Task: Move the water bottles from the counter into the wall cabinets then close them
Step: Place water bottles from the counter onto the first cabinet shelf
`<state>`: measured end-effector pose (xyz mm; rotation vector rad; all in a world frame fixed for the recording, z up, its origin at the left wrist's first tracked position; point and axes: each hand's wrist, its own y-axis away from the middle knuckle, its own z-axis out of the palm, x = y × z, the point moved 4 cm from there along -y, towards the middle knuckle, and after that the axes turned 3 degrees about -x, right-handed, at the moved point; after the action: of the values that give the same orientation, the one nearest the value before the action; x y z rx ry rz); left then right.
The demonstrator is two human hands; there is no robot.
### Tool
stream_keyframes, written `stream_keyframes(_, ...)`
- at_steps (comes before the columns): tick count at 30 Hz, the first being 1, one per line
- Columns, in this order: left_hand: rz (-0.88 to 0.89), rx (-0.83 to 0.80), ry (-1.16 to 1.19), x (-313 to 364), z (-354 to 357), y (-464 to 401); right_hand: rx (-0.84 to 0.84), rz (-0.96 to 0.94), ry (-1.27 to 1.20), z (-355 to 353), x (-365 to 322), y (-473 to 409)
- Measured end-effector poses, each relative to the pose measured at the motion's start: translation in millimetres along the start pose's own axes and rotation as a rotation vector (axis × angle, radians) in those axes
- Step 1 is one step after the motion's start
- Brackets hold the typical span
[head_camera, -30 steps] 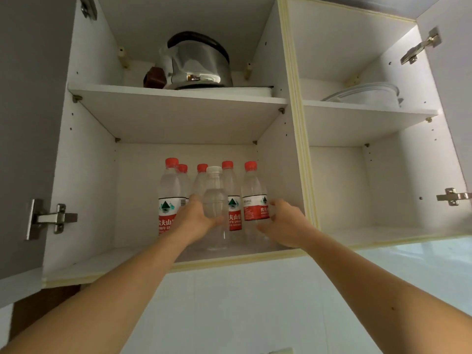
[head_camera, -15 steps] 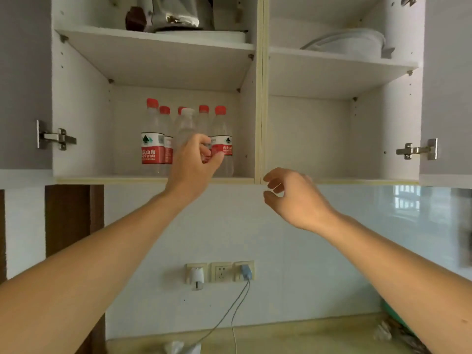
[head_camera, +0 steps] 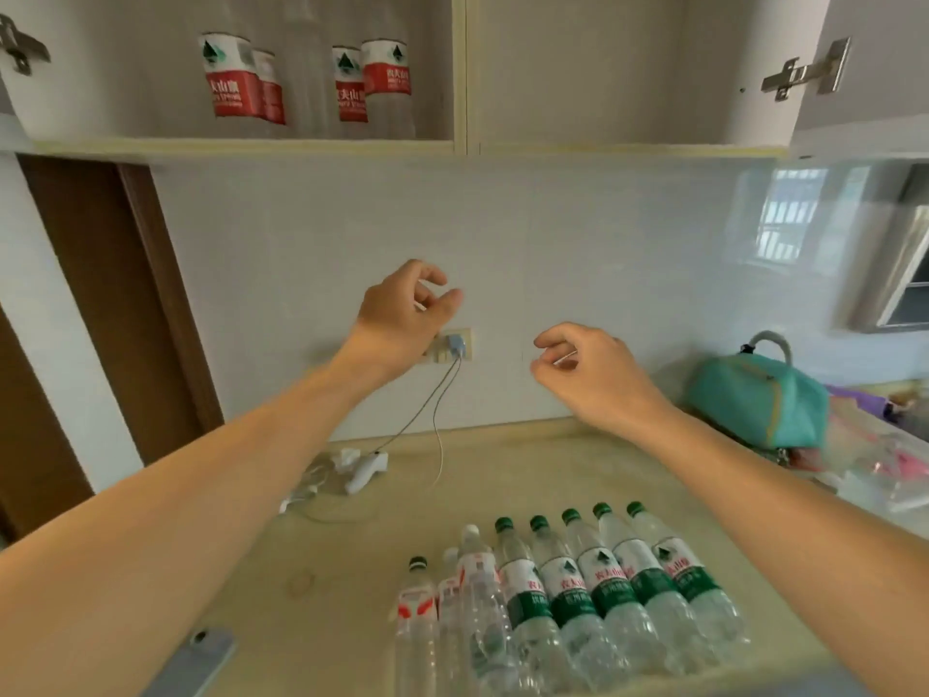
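Head view looks down across a beige tabletop toward a white tiled wall, with the open wall cabinet at the top edge. Both hands hang in the air between the cabinet and the tabletop, holding nothing. The left hand is raised in front of the wall socket, its grip loosely curled, thumb and fingers near each other but pinching nothing. The right hand sits lower and to the right of the socket, its grip likewise relaxed and half curled, empty.

Inside the cabinet, above and left of the socket, stand red-labelled water bottles, upright and close together on the bottom shelf; only their lower halves show. The cabinet compartment to the right of them shows no bottles.

On the tabletop, below the socket and near the front edge, a row of water bottles waits: five green-capped bottles with green and white labels, standing side by side and touching, and to their left three clear bottles with red and white labels, also close together.

Two thin cables run down from the socket to a white charger lying on the tabletop. A teal bag rests on the tabletop far to the right of the socket.
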<state>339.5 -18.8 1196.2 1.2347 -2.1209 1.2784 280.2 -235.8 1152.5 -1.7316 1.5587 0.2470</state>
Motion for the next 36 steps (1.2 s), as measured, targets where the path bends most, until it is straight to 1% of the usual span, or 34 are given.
stream_keyframes(2,-0.069,-0.062,0.040,-23.3,13.7,34.5,-0.073,0.055,-0.038,20.0,8.8,27.0)
stream_keyframes(5,-0.176,-0.135,0.077,-66.1,25.2,98.6,-0.197,0.178,-0.163,62.4,20.7,78.3)
stream_keyframes(9,-0.337,-0.212,0.118,-125.6,32.7,186.7,-0.264,0.320,-0.293,126.8,34.6,153.0)
stream_keyframes(13,-0.487,-0.295,0.093,-180.7,46.8,281.0,-0.345,0.479,-0.392,200.5,60.1,232.3)
stream_keyframes(19,-0.719,-0.461,0.098,-255.3,88.4,415.1,-0.472,0.802,-0.451,305.6,129.2,361.6)
stream_keyframes(24,-0.922,-0.502,0.073,-340.7,140.3,508.9,-0.516,1.010,-0.496,383.8,197.3,441.2)
stream_keyframes(28,-1.056,-0.568,0.021,-415.0,193.2,591.3,-0.585,1.083,-0.466,442.1,258.9,500.2)
stream_keyframes(32,-1.166,-0.556,0.036,-486.7,249.5,661.4,-0.641,1.109,-0.369,505.4,329.7,547.2)
stream_keyframes(36,-1.164,-0.588,0.011,-562.1,308.6,715.2,-0.681,1.094,-0.292,583.6,390.9,574.7)
